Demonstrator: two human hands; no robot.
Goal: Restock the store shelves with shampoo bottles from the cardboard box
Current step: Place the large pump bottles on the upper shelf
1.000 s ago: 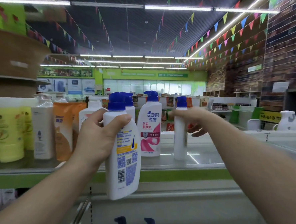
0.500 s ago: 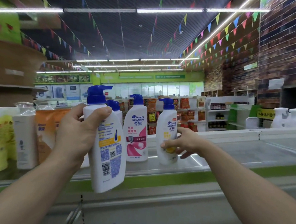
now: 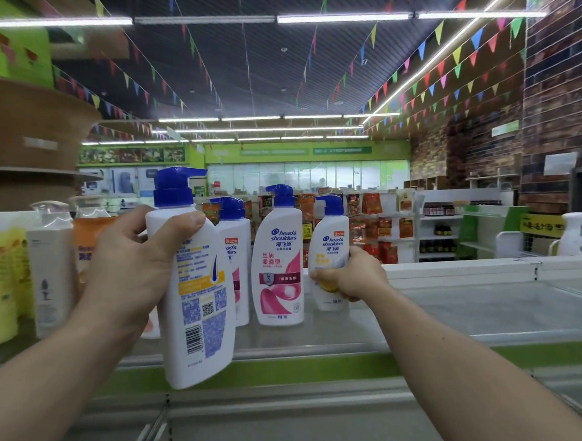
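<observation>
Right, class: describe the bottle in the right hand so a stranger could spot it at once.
Start at the green-edged shelf. Of the white, blue-capped bottles on it, take the rightmost bottle, gripped by the right hand; its front label is yellow, the neighbouring bottle's pink.

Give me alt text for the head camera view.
The left hand holds a white shampoo bottle, back label outward, before a store shelf; the right hand grips a yellow-labelled Head & Shoulders bottle standing beside a pink-labelled bottle.
</observation>
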